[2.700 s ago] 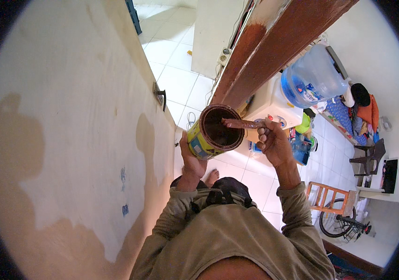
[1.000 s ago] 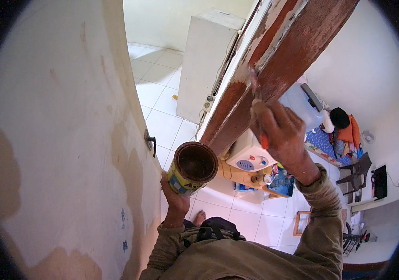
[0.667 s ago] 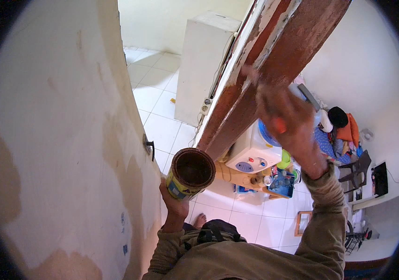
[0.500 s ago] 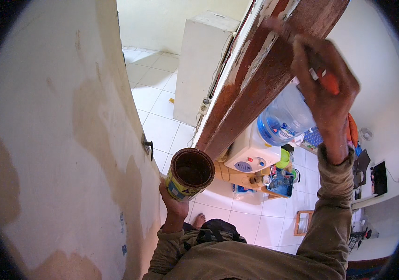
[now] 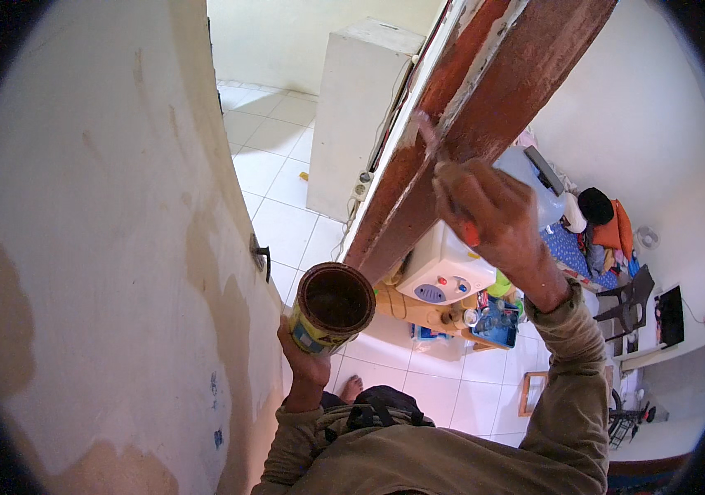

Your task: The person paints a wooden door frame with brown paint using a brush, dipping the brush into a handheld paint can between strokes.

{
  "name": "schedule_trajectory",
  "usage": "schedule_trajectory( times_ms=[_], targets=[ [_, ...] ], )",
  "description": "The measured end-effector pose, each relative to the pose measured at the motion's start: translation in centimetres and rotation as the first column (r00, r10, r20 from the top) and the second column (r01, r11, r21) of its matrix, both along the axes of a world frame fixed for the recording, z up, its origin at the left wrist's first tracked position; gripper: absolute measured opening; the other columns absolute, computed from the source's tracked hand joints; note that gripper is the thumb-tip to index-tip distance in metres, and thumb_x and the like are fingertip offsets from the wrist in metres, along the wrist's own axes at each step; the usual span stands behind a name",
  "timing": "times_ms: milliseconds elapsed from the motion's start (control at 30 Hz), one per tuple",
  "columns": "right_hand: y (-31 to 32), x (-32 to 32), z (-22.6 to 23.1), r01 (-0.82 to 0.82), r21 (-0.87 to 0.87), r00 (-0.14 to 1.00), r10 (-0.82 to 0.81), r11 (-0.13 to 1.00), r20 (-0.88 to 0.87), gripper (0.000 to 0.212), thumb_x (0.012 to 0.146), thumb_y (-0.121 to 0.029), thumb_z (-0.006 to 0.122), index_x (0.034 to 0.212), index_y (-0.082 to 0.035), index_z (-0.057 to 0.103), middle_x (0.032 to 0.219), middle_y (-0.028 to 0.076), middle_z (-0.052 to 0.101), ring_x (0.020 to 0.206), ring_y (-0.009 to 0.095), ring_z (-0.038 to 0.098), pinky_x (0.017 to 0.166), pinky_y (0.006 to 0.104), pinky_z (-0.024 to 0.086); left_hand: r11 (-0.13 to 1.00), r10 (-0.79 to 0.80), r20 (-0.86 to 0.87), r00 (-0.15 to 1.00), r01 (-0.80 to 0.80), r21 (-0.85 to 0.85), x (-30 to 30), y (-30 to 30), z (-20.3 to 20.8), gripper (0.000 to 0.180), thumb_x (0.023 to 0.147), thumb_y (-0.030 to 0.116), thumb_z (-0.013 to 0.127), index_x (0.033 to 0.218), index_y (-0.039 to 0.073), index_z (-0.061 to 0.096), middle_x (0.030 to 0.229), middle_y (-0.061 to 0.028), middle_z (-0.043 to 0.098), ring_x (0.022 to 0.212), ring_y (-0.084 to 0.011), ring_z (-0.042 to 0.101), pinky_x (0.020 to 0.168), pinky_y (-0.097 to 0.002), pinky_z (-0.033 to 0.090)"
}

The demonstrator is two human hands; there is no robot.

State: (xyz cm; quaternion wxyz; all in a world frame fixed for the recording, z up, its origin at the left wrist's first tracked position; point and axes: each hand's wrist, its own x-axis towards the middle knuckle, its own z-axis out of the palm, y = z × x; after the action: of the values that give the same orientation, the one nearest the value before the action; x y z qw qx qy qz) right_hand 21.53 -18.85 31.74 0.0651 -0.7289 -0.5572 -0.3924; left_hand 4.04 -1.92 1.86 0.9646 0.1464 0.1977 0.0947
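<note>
My left hand [image 5: 305, 360] is closed around a paint can [image 5: 337, 304], its open top facing up and its inside coated dark brown. Raised at the right, my right hand [image 5: 491, 216] grips a paintbrush [image 5: 427, 130] with a red-orange handle mostly hidden by the fingers. The bristle end, blurred, lies against the brown door frame [image 5: 505, 91]. Pale, bare-looking streaks run along the edge of this frame, between darker brown strips.
To the left stands a pale stained door [image 5: 96, 247] with a black handle [image 5: 262, 254]. Behind the frame, a white water dispenser [image 5: 443, 272] sits by a wooden bench with jars and a blue tray [image 5: 497, 326]. A white cabinet [image 5: 352, 115] stands beyond. Further right is a dark chair [image 5: 634, 297].
My right hand has moved down and left along the door frame with the paintbrush. The left hand and paint can stay nearly where they were.
</note>
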Motion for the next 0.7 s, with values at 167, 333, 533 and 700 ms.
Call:
schedule_trajectory(
  times_ms=[167, 333, 533, 700],
  targets=[
    [0.5, -0.6, 3.2, 0.103, 0.072, 0.994, -0.1, 0.992, -0.046, 0.025, 0.078, 0.003, 0.075, 0.101, -0.003, 0.067, 0.088, 0.009, 0.069, 0.07, 0.019, 0.068, 0.062, 0.0304, 0.054, 1.0, 0.007, 0.006, 1.0, -0.007, -0.027, -0.2, 0.0, -0.2, 0.058, 0.1, 0.054, 0.036, 0.133, 0.009, 0.053, 0.129, -0.0097, 0.06, 0.119, -0.0243, 0.058, 0.102, -0.0424, 0.048],
    [0.6, 0.6, 7.0, 0.042, 0.395, 0.986, -0.102, 0.918, 0.132, 0.025, 0.083, 0.005, 0.073, 0.107, -0.001, 0.07, 0.085, 0.004, 0.069, 0.072, 0.007, 0.064, 0.064, 0.0232, 0.052, 1.0, 0.017, 0.037, 0.999, -0.017, -0.004, -0.4, -0.4, 0.0, 0.058, 0.1, 0.055, 0.036, 0.133, 0.01, 0.054, 0.129, -0.0096, 0.06, 0.118, -0.0241, 0.059, 0.102, -0.042, 0.047],
    [-1.4, 0.1, 0.3, 0.111, 0.081, 0.994, -0.109, 0.99, -0.029, 0.027, 0.079, 0.005, 0.074, 0.103, -0.003, 0.065, 0.097, 0.012, 0.069, 0.081, 0.026, 0.069, 0.069, 0.0345, 0.057, 0.999, 0.005, -0.024, 1.0, -0.004, 0.041, -0.3, -0.4, -0.8, 0.064, 0.097, 0.061, 0.033, 0.138, 0.015, 0.049, 0.133, -0.0112, 0.058, 0.115, -0.0285, 0.061, 0.094, -0.0499, 0.051],
    [-0.6, -0.9, -5.2, 0.042, -0.129, 0.981, -0.065, 0.991, -0.182, 0.028, 0.073, -0.002, 0.076, 0.098, -0.004, 0.062, 0.096, 0.01, 0.067, 0.076, 0.025, 0.067, 0.061, 0.0343, 0.055, 1.0, 0.025, 0.005, 1.0, -0.025, 0.006, -0.7, 0.0, 0.4, 0.058, 0.101, 0.054, 0.032, 0.136, 0.011, 0.051, 0.132, -0.0097, 0.058, 0.122, -0.0244, 0.056, 0.105, -0.0427, 0.046]
  ],
)
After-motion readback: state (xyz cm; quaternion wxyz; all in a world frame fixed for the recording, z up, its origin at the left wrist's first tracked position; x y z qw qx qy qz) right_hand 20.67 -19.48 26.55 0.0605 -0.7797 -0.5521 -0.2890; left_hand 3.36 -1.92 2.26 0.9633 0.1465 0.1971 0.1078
